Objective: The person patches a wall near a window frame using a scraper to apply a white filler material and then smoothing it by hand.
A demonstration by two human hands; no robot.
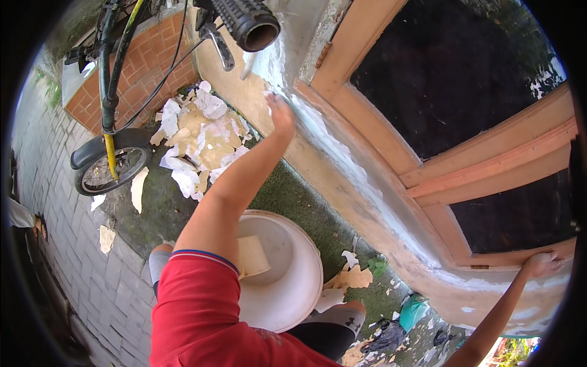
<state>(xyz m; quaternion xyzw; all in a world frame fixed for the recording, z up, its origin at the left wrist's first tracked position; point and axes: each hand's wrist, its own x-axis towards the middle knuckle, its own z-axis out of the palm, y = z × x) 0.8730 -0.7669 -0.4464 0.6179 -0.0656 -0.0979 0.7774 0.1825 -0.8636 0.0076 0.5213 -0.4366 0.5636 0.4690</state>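
Note:
My left hand (280, 114) is against the wall (330, 177), at the upper end of a band of white filler (342, 158) along the window. Its fingers are pressed together, with a small whitish patch at their tips that I cannot make out. At the far right my right hand (543, 264) is closed on the lower edge of the wooden window frame (513, 260), its fingers partly hidden. Between my legs stands a white bucket (309, 269), with a pale yellowish block-like piece (253, 255) inside it.
A bicycle (110, 92) stands at the upper left, its handlebar grip (249, 27) close above my left hand. Peeled paint flakes (202, 137) lie heaped on the mossy ground. Grey pavers (73, 202) run along the left; a teal plastic bag (414, 312) lies below the wall.

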